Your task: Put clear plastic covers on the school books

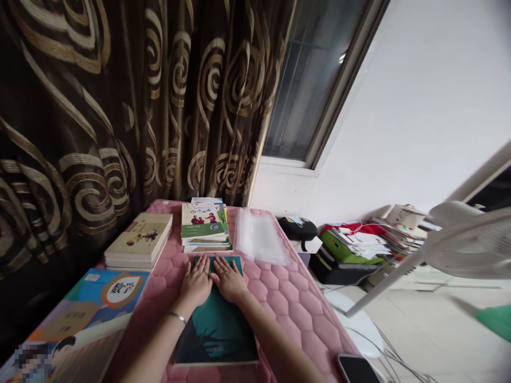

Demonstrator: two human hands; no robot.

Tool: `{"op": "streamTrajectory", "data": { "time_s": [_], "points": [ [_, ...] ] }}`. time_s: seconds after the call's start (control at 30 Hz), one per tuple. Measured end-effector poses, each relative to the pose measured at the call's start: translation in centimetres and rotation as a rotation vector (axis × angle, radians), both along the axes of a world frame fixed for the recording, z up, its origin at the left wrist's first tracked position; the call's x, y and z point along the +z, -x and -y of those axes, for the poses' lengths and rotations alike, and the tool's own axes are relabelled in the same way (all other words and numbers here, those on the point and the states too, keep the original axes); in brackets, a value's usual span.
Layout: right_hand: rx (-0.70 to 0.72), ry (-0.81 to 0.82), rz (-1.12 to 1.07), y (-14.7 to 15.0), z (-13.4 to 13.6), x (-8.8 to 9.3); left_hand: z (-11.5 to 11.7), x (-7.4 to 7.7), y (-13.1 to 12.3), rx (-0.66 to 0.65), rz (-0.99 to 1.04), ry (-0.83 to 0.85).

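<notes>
Far left, the dark curtain hangs in heavy folds, pale gold swirls curling all over it. Near left, a blue textbook lies flat, and just beyond it sits a squared-off beige stack of books. Now centre: the left hand, silver bracelet at its wrist, lies palm down, fingers straight, on the dark teal book. Just beyond, thin bright booklets are piled up. The right hand presses flat too, thumbs close together, neither hand gripping. That rectangular book rests on the pink quilted cover, all puffy hexagons. Rightward, limp, cloudy plastic sleeves; near right, a dark-screened phone; farthest right, the white fan.
</notes>
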State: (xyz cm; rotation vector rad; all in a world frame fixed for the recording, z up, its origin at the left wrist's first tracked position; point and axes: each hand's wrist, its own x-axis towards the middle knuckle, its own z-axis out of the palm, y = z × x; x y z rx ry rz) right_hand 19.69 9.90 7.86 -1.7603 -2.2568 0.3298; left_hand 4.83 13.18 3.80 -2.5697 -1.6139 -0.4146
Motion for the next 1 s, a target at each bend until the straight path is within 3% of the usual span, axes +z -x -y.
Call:
{"op": "streamTrajectory", "data": {
  "time_s": [0.3, 0.6, 0.7, 0.8, 0.87, 1.0],
  "points": [
    [-0.278, -0.016, 0.004, -0.7, 0.1, -0.4, 0.5, 0.6, -0.3, 0.013, 0.009, -0.036],
    [-0.128, -0.015, -0.033, -3.2, -0.4, -1.6, 1.0, 2.3, -0.8, 0.04, 0.013, 0.007],
    [-0.137, -0.057, -0.013, -3.1, -0.5, -2.0, 2.9, 2.6, -2.3, 0.083, 0.015, 0.034],
    [-0.132, -0.055, -0.003, -2.9, -0.4, -2.0, 6.0, 1.9, -3.0, 0.053, 0.03, 0.048],
    [-0.13, -0.035, -0.003, -2.8, -0.3, -1.7, 8.2, 1.0, -2.0, 0.014, 0.036, 0.048],
    [-0.138, 0.0, -0.005, -2.8, -0.1, -1.3, 11.4, -0.6, 2.7, -0.047, 0.024, 0.007]
  ]
}}
